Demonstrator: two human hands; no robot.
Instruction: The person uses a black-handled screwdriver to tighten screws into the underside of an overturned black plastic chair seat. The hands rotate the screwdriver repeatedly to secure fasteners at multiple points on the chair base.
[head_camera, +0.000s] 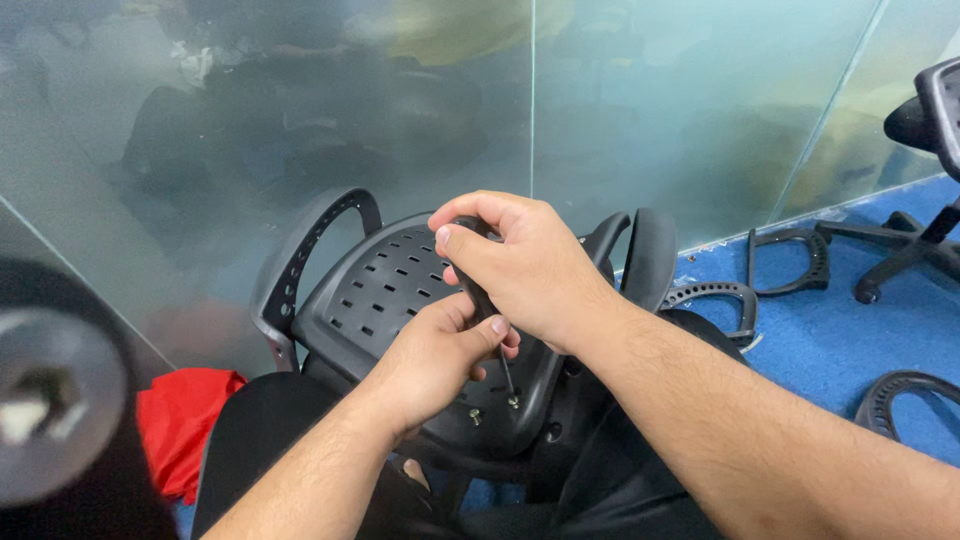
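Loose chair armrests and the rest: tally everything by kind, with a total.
Loose armrests on the blue floor: 3
Screwdrivers: 1, held by right hand and left hand
Perforated chair backs: 1
Red cloths: 1
Total: 6

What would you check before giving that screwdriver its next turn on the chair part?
1. Right hand wrapped around the screwdriver handle: ok.
2. Left hand steadying the shaft: ok.
3. Tip seated in the screw: cannot tell, too small.
4. Second screw beside it driven in: not ok, it stands proud.
5. Black plastic seat shell braced on the lap: ok.
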